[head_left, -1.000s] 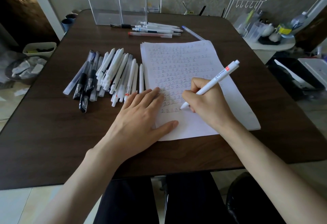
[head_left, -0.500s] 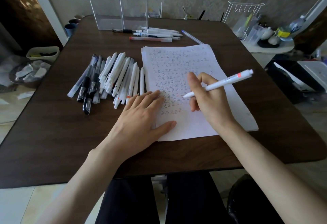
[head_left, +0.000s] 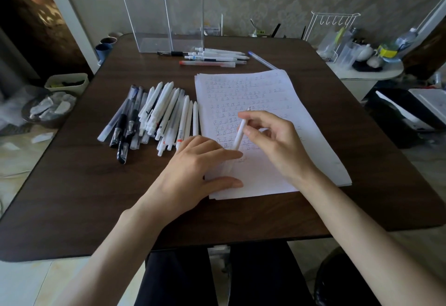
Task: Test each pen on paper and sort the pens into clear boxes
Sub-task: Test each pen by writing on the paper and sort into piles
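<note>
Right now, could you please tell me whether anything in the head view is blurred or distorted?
In the head view, the pen in the right hand is smeared by motion; the table edges bow from the wide lens; the marks on the paper are sharp.

A: What has been done with the pen?
B: It has been lifted off the paper. A second ago its tip was pressed down on the page.
A: How is it held now?
B: It has been turned round in the right hand. Its back end was pointed out to the right. Now it is stood almost upright, and its low end has been brought close to the left hand.
</note>
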Demonstrator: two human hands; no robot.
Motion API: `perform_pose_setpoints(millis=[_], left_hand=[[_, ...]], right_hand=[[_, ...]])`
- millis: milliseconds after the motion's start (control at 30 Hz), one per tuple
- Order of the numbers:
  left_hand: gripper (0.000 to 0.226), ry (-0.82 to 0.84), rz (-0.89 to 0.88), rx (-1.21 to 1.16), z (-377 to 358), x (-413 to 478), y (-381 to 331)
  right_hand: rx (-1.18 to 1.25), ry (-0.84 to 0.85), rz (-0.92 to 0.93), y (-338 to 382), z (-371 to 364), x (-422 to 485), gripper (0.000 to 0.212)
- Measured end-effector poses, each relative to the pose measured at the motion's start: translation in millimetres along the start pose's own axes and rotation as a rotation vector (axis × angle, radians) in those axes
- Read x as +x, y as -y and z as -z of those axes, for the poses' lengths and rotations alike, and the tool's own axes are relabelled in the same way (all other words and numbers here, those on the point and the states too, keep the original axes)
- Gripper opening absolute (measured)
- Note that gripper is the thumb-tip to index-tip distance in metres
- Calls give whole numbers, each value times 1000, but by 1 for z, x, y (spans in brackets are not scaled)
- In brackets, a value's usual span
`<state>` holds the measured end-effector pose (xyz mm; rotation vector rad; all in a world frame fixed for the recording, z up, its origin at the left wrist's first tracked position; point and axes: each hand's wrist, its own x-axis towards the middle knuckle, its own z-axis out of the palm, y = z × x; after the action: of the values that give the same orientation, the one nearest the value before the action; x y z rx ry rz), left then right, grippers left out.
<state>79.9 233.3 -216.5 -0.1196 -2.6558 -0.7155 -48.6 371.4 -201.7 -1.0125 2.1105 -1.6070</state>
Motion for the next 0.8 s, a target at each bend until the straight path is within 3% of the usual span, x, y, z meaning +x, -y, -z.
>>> perform_pose_setpoints(millis=[133,467,600,800], left_hand=[[68,41,-49,-28,2,-2,-4],[54,-129,-146,78,-2,1,-1],[48,-166,-46,105,0,1,-2],[33,-486,328,221,10,0,9]], right_hand=[[-2,-23,2,-1,-1,0,21],[-52,59,14,-2,1,2,24],[-98,76,26,7,-2,13,30],[-157,182,80,26,-33,60,45]])
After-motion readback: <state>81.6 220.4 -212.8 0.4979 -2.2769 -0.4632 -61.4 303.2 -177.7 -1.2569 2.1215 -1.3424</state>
